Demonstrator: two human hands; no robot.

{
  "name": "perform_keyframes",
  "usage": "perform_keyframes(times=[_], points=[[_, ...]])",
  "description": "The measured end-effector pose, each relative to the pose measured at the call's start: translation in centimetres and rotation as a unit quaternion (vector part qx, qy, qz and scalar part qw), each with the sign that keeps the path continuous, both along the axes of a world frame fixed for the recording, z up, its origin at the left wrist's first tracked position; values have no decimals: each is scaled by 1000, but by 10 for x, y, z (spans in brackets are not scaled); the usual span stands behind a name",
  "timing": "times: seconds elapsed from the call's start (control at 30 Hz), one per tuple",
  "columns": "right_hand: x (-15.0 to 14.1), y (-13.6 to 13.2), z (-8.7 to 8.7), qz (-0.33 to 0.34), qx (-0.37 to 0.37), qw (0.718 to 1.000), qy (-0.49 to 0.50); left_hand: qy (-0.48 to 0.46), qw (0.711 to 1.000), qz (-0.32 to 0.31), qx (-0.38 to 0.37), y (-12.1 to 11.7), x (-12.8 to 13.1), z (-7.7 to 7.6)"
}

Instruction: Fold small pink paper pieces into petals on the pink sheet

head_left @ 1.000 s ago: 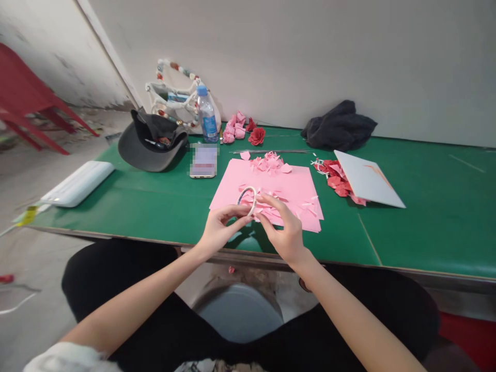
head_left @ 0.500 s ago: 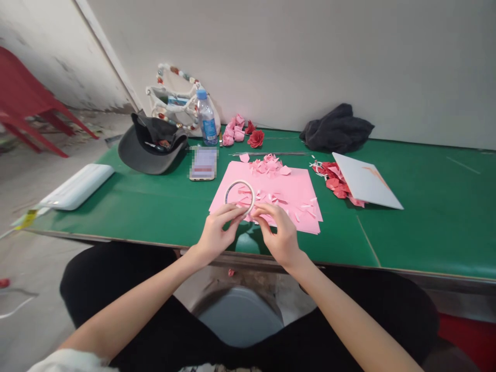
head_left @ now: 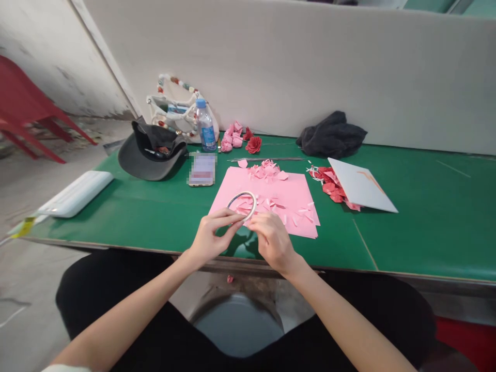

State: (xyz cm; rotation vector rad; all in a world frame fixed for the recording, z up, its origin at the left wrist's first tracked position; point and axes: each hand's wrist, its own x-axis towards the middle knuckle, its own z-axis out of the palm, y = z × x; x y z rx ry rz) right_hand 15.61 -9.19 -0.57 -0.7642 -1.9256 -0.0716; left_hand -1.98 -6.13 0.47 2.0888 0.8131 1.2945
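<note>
Cannot read the blue label (head_left: 208,136) on the bottle (head_left: 204,121) or the blurred screen of the phone (head_left: 202,169). Pinching the tape (head_left: 254,205), tilted, between thumb and fingers of the left hand (head_left: 209,237), above the near part of the pink paper (head_left: 232,185). Curling the right hand (head_left: 275,243) narrowly just beside the tape; cannot tell whether gripping anything. Covering some scraps (head_left: 271,202) from view. Showing farther back: pink petals (head_left: 267,170), 2 red roses (head_left: 253,145), 1 cap (head_left: 151,168).

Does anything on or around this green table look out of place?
A small pinkish scrap appears to lie on the floor below the table, away from the pink pieces on top. The white board lies askew over red pieces.
</note>
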Motion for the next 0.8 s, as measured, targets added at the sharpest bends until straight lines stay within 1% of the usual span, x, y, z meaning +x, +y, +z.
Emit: perform_keyframes(times=[0.13,0.2,0.27,0.3,0.37,0.43,0.47,0.5,0.57,0.6,0.63,0.67,0.73,0.8], points=[[5,3,-1,21,8,999,-32,-1,1000,3,-9,2,-1,-2],[5,5,-1,38,5,999,-38,5,1000,5,4,2,-1,-2],[3,6,-1,57,-9,998,-18,16,999,3,29,3,-1,-2],[1,6,-1,61,-29,998,9,26,999,-2,44,3,-2,-3],[0,7,2,46,-95,990,94,50,996,-9,76,5,-6,-3],[5,7,9,7,-156,968,197,71,993,5,98,11,-13,-2],[11,7,14,-18,-169,955,242,77,991,25,103,16,-18,-1],[18,8,20,-39,-165,945,278,75,990,57,105,21,-23,1],[35,11,31,-82,-138,936,315,52,984,140,101,32,-33,5],[44,14,35,-96,-128,936,315,43,981,164,97,36,-36,7],[51,19,38,-105,-127,938,307,41,979,176,92,40,-38,8],[57,25,39,-109,-132,941,292,50,980,174,86,42,-39,7],[65,44,35,-116,-152,949,250,92,984,135,70,43,-37,3],[68,69,27,-137,-170,957,194,147,984,82,53,40,-33,-4]])
